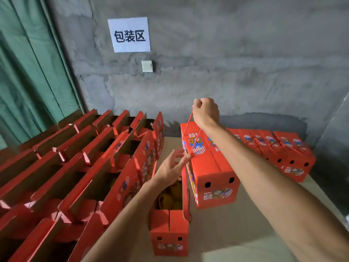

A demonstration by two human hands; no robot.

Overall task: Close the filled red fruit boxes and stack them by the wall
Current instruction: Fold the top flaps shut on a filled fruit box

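From the head camera we see our right hand [204, 110] clenched round the red cord handle [194, 137] of a closed red cardboard fruit box [211, 167], which hangs above the pale floor [236, 229]. Our left hand [172, 166], fingers spread and relaxed, touches its left edge. Below stands an open red box [170, 231] showing yellow fruit [170, 195]. Closed red boxes [279, 148] line the grey concrete wall [226, 63]; open ones [75, 167] fill the left.

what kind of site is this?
Likely a fruit packing area in a bare warehouse: paper sign reading 包装区 on the concrete wall, rows of open red boxes, closed boxes lined by it.
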